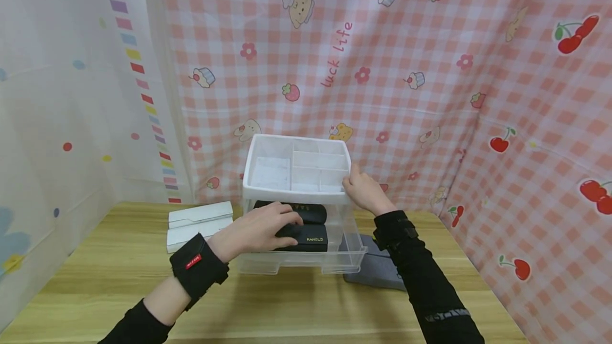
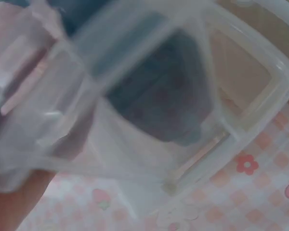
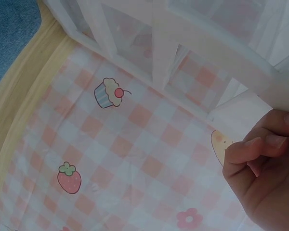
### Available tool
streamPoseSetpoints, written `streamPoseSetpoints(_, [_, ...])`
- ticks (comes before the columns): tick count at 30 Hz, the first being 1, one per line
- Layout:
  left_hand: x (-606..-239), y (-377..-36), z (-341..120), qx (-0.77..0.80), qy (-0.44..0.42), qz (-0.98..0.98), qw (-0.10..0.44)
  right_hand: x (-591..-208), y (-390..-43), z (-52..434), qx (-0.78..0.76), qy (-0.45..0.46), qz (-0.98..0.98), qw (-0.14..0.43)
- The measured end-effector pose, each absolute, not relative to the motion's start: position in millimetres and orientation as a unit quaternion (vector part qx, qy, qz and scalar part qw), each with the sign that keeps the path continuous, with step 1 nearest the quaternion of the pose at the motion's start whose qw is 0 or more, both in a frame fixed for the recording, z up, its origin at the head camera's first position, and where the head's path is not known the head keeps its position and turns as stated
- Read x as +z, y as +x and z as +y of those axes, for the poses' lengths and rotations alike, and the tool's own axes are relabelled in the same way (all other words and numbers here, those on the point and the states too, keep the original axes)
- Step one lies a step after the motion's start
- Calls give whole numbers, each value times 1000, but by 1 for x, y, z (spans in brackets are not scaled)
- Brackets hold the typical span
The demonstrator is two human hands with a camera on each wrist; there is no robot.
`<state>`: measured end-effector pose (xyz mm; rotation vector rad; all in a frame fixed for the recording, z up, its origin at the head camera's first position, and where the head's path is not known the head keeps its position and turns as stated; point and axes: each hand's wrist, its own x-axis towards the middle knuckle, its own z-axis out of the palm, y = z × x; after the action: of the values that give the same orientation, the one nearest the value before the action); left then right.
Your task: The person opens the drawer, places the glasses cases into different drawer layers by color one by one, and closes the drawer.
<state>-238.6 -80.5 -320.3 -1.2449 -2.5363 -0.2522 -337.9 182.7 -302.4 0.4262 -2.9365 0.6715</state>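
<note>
A white storage box (image 1: 296, 194) has a divided top tray and a clear drawer (image 1: 306, 260) pulled out at its front. My left hand (image 1: 265, 227) reaches into the drawer, thumb and fingers round the left end of a black glasses case (image 1: 313, 238) with gold lettering. Behind it lies a second black case (image 1: 315, 213), rounded at its end. The left wrist view is blurred and shows the dark case through the clear drawer wall. With curled fingers, my right hand (image 1: 365, 189) grips the box's upper right edge; the right wrist view shows this hand (image 3: 267, 168) against the white frame.
A white folded case (image 1: 201, 222) lies on the wooden table (image 1: 191, 301) left of the box. To the right, a grey case (image 1: 375, 269) lies partly behind the drawer and beneath my right forearm. Checked cloth (image 1: 382, 68) hangs behind the box.
</note>
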Motion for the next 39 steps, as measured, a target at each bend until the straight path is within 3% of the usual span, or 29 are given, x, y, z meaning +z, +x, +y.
streamPoseSetpoints(5, [-319, -216, -78, -134, -462, -837, 262, -303, -337, 183, 228, 139, -963, 49])
streamPoseSetpoints(8, [-326, -198, -69, -199, -467, -823, 253, -303, -337, 182, 226, 138, -963, 48])
streamPoseSetpoints(11, [-340, -183, -59, -303, -465, -819, 145, -303, -337, 183, 226, 137, -963, 48])
streamPoseSetpoints(14, [-361, -175, -51, -434, -421, -796, -21, -302, -337, 183, 229, 137, -962, 48])
streamPoseSetpoints(17, [-383, -171, -45, -561, -323, -746, -158, -303, -337, 184, 232, 137, -962, 45])
streamPoseSetpoints(20, [-400, -171, -43, -669, -206, -675, -233, -304, -337, 184, 232, 136, -962, 43])
streamPoseSetpoints(25, [-414, -174, -39, -767, -123, -583, -236, -303, -337, 184, 233, 136, -962, 41])
streamPoseSetpoints(39, [-412, -194, -35, -801, -100, -566, -169, -301, -336, 182, 230, 128, -964, 36])
